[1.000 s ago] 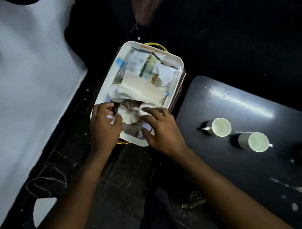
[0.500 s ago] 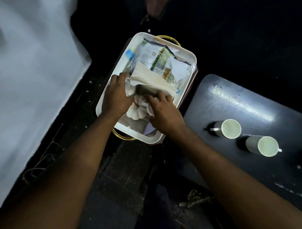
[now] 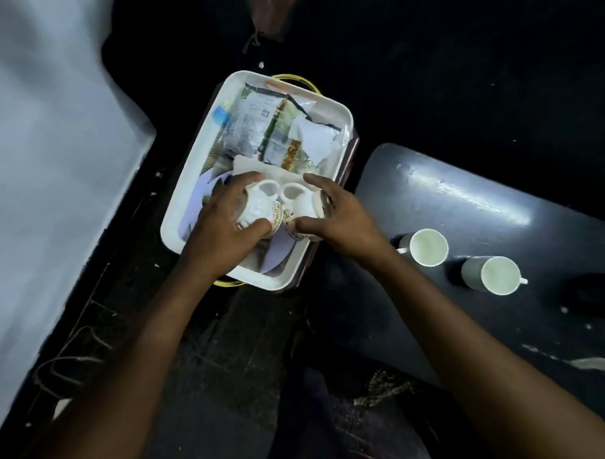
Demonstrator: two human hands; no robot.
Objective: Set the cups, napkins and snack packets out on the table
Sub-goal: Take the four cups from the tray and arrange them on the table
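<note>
A white tray (image 3: 186, 185) sits on the dark floor and holds snack packets (image 3: 256, 128), a folded white napkin (image 3: 278, 171) and a pale plate (image 3: 194, 205). My left hand (image 3: 225, 218) grips a white ribbed cup (image 3: 259, 203) lying on its side above the tray. My right hand (image 3: 335, 214) grips a second white cup (image 3: 300, 203), rim touching the first. Two grey mugs, one (image 3: 427, 247) and another (image 3: 494, 275), stand upright on the dark table (image 3: 499, 202) at the right.
A white sheet or wall (image 3: 35, 170) fills the left side. A blue-capped item (image 3: 220, 114) lies at the tray's left rim. A loose cord (image 3: 69, 368) lies on the floor at lower left. The dark table has scratches and a paper scrap (image 3: 594, 363).
Both hands dug under the napkin and came up, each holding a white cup. The napkin now lies flat behind the cups.
</note>
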